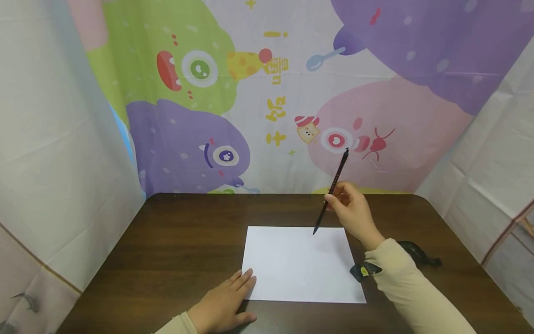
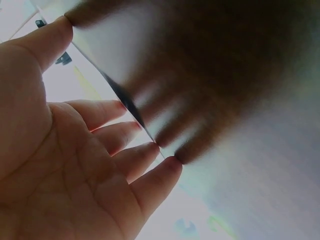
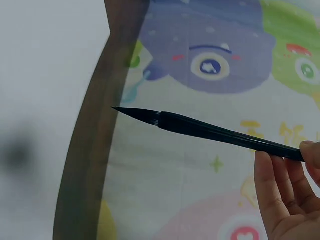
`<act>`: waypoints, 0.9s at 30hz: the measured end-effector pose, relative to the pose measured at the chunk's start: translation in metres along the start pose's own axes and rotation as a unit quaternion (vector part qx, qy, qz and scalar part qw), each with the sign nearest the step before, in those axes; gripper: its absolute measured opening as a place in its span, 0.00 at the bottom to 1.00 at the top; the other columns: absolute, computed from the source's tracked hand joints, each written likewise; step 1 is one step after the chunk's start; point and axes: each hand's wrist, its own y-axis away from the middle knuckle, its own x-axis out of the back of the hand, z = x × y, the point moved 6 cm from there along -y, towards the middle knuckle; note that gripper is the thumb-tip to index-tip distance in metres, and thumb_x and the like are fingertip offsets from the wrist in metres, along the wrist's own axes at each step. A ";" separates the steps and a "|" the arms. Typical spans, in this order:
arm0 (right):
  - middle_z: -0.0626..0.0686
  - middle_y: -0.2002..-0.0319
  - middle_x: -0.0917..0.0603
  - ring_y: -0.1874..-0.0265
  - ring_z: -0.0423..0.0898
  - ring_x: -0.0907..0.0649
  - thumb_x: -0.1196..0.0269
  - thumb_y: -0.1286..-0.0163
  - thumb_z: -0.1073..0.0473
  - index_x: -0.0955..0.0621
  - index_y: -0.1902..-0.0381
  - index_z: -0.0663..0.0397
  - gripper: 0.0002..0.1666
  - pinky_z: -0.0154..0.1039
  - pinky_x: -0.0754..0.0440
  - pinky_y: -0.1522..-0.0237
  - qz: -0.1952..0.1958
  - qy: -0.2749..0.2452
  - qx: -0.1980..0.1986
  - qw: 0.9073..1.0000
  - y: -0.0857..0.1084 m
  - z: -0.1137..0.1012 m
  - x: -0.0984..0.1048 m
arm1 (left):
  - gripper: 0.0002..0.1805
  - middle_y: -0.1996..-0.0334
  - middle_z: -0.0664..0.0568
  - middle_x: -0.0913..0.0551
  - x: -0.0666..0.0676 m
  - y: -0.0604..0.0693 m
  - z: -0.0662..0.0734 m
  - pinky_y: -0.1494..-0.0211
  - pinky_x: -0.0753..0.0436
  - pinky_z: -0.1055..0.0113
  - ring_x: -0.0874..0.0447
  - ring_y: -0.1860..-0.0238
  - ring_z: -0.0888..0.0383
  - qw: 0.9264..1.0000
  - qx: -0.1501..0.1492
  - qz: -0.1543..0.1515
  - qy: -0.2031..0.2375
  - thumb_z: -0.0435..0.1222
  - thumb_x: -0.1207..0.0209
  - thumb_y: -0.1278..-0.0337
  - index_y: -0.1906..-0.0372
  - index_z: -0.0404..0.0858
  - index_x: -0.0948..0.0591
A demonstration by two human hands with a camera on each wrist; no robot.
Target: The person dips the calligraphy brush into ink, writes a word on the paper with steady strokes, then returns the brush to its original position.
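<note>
1 black brush (image 3: pixel 205 129) sits pinched in the right hand (image 1: pixel 353 211); the left hand (image 1: pixel 221 299) is farther off, fingers straight on the left edge of the white paper (image 1: pixel 300 269). The brush slants, its hair tip (image 3: pixel 139 114) down and left of the right hand, over the paper's far side, seemingly not touching. It looks thin, fattest near the hair.

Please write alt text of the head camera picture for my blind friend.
A person's right hand holds a dark brush, tip down, above a white sheet on a brown table. The left hand rests at the sheet's lower-left edge; behind hangs a cartoon-monster backdrop.
</note>
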 end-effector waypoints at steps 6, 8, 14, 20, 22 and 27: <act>0.65 0.65 0.19 0.74 0.36 0.19 0.38 0.33 0.69 0.24 0.57 0.70 0.10 0.41 0.11 0.65 -0.023 0.012 -0.006 1.000 0.001 -0.014 -0.025 | 0.45 0.25 0.45 0.39 0.000 0.001 0.000 0.29 0.31 0.46 0.39 0.26 0.43 1.000 -0.006 0.002 -0.003 0.60 0.40 0.44 0.27 0.39 0.36; 0.65 0.65 0.18 0.73 0.40 0.18 0.38 0.33 0.69 0.24 0.57 0.70 0.09 0.44 0.11 0.64 -0.028 0.007 -0.007 1.000 0.000 -0.014 -0.032 | 0.45 0.24 0.45 0.39 0.000 0.001 0.000 0.30 0.30 0.44 0.39 0.26 0.43 1.000 -0.006 0.001 -0.001 0.60 0.40 0.44 0.27 0.39 0.36; 0.63 0.65 0.18 0.68 0.56 0.15 0.37 0.32 0.65 0.24 0.57 0.67 0.10 0.47 0.12 0.63 -0.040 -0.028 -0.002 0.999 -0.002 -0.002 -0.053 | 0.46 0.24 0.45 0.40 -0.001 -0.001 -0.001 0.30 0.30 0.43 0.39 0.26 0.43 1.000 -0.004 -0.007 0.002 0.61 0.40 0.44 0.27 0.40 0.36; 0.62 0.65 0.18 0.67 0.55 0.15 0.37 0.32 0.65 0.23 0.57 0.64 0.09 0.45 0.12 0.63 -0.050 -0.037 -0.001 0.998 -0.003 -0.003 -0.070 | 0.46 0.24 0.45 0.39 0.000 -0.001 0.000 0.30 0.30 0.44 0.39 0.26 0.43 1.000 -0.006 -0.007 -0.003 0.61 0.40 0.44 0.27 0.39 0.36; 0.62 0.64 0.18 0.66 0.55 0.15 0.37 0.32 0.65 0.23 0.57 0.64 0.09 0.44 0.12 0.63 -0.055 -0.039 -0.001 0.998 -0.003 -0.002 -0.076 | 0.46 0.25 0.45 0.39 0.000 -0.001 0.000 0.30 0.30 0.45 0.38 0.26 0.43 1.000 -0.008 -0.006 -0.006 0.61 0.40 0.44 0.27 0.39 0.35; 0.62 0.64 0.17 0.65 0.57 0.15 0.37 0.32 0.65 0.22 0.56 0.63 0.09 0.40 0.12 0.63 -0.061 -0.048 -0.006 0.997 -0.001 0.001 -0.087 | 0.46 0.25 0.45 0.38 0.001 -0.002 0.001 0.30 0.30 0.46 0.38 0.26 0.43 1.000 -0.009 -0.006 -0.013 0.61 0.40 0.45 0.27 0.40 0.35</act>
